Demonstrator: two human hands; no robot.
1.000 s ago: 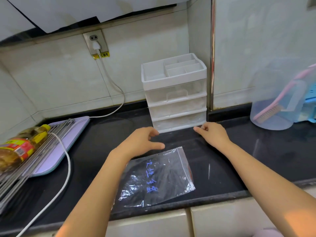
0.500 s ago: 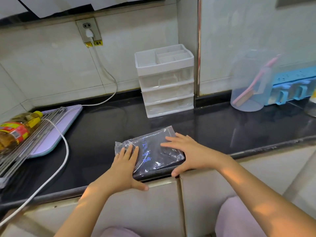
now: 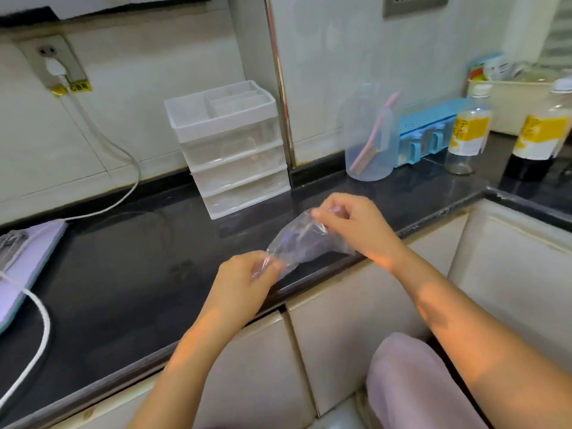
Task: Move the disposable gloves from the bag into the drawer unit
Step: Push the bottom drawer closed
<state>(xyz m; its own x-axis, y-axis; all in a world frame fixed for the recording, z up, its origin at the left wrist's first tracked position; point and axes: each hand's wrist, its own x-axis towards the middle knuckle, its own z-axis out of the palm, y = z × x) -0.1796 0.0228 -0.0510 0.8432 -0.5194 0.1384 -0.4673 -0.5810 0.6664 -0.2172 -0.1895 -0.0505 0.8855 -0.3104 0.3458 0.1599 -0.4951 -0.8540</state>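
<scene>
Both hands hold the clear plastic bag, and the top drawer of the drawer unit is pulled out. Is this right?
No: in the head view the top drawer is pushed in; left hand and right hand do hold the clear plastic bag.

Only one view exists: a wide-angle camera on the person's head. It looks forward and down at the black counter (image 3: 123,274), close above the left hand (image 3: 244,280) and right hand (image 3: 353,224), facing the wall (image 3: 154,88).
</scene>
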